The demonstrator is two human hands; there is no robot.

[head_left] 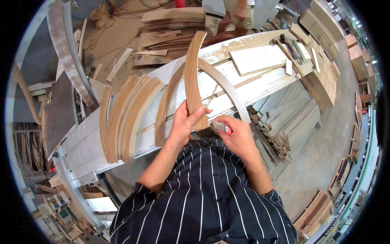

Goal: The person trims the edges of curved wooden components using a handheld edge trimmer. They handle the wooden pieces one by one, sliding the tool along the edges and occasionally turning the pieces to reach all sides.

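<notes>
My left hand (183, 124) is closed around the lower end of a curved wooden slat (192, 77), its thumb lying across the grained face. The slat is held up, tilted, with its far end pointing away from me. Close to the slat's lower right corner, my right hand (237, 133) grips a small hand tool (228, 130) with a pale metal part and a red end; its exact kind is partly hidden by the fingers. Behind the slat, one curved piece (167, 101) lies to the left and a paler arched piece (227, 87) to the right on the metal table (144, 136).
Several curved wooden pieces (132, 116) stand in a row at the table's left. A flat board (258, 59) and a power tool (293, 46) lie at the far right. Offcuts (272, 138) are piled below the right edge. Another person's legs (235, 18) show beyond the table.
</notes>
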